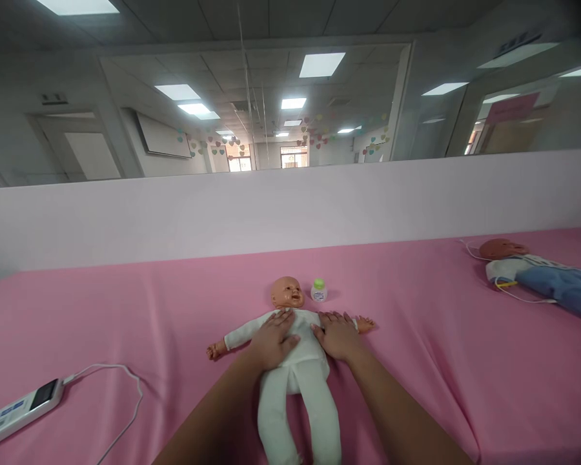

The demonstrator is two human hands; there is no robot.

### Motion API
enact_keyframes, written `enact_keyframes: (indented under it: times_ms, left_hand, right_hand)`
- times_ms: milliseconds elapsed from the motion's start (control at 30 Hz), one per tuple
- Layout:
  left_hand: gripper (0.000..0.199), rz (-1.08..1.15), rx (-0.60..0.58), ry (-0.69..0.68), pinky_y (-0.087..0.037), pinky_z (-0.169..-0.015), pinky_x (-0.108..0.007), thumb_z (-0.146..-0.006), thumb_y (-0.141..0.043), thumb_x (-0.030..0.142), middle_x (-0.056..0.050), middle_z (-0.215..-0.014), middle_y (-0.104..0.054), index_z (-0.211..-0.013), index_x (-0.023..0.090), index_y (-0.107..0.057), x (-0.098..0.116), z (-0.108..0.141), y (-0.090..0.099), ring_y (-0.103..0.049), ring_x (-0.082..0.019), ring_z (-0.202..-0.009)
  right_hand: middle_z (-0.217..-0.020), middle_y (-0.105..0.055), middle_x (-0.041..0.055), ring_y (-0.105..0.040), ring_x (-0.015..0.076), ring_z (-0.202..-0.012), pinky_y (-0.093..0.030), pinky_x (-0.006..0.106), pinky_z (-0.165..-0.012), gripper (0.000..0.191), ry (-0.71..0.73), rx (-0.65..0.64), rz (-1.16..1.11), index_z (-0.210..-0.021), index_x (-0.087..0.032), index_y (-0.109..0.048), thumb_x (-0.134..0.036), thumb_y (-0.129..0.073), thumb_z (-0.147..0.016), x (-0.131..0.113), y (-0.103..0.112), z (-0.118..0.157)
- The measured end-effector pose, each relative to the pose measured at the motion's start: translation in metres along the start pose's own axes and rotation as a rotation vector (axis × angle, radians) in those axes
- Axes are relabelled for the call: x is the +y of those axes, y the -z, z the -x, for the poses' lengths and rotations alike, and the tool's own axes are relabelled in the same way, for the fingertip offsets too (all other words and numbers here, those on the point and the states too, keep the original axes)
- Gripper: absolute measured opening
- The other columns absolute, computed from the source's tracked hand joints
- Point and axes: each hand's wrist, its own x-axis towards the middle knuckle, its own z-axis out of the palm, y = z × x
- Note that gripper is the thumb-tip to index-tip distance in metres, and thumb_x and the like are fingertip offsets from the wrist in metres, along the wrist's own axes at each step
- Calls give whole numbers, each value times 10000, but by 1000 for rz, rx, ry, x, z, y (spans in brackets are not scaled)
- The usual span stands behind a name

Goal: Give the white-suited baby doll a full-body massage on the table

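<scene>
A baby doll (306, 352) with a white cloth body lies face up on the pink sheet, its arms spread and its head toward the wall. My left hand (275, 339) lies flat on the doll's chest and shoulder at the left, fingers stretched out. On the other side, my right hand (337, 334) rests flat over the doll's shoulder and upper arm, fingers extended. Neither hand grips anything. Beside the doll's head stands a small clear bottle (319, 294) with a green cap. The doll's feet run past the bottom edge of the view.
The pink sheet (407, 387) covers the table, with folds at the right. A white power strip-like device (22, 413) with a cord lies at lower left. Another doll (556, 278) in blue and white lies at far right with thin tubing. Behind is a white ledge (271, 213) below glass.
</scene>
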Motion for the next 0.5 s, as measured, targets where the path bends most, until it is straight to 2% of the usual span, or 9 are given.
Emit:
enact_keyframes:
  times_ms: [200, 300, 400, 500]
  left_hand:
    - [744, -58, 138, 248, -241, -1289, -453, -1042, -301, 577, -162, -1646, -379, -1571, 67, -421, -29, 10, -16, -341, -270, -1545]
    - [715, -57, 163, 290, -239, -1290, -438, -1049, -282, 543, -156, -1638, -397, -1563, 69, -433, -38, 12, -22, -351, -263, -1541]
    - [680, -55, 184, 294, -241, -1289, -430, -1050, -281, 516, -137, -1635, -406, -1558, 96, -446, -42, 11, -26, -368, -256, -1532]
    - [652, -49, 208, 281, -254, -1282, -443, -1047, -305, 506, -136, -1620, -432, -1545, 118, -466, -42, 10, -27, -390, -256, -1520]
  right_hand:
    - [-1593, -479, 177, -366, 364, -1510, -105, 545, -1263, 754, 20, -13, -3, -1561, -117, -447, -614, -255, -1028, -2, 8, 2]
    - [-1617, -449, 158, -334, 351, -1534, -105, 536, -1274, 708, 39, -37, -14, -1567, -122, -439, -568, -296, -1037, -3, 18, 7]
    - [-1658, -384, 134, -276, 332, -1567, -130, 543, -1281, 660, 71, -55, -66, -1588, -143, -407, -492, -390, -1028, -12, 32, 25]
    - [-1661, -387, 85, -304, 285, -1562, -185, 493, -1294, 642, 233, -78, -233, -1587, -202, -423, -508, -444, -1023, -29, 45, 60]
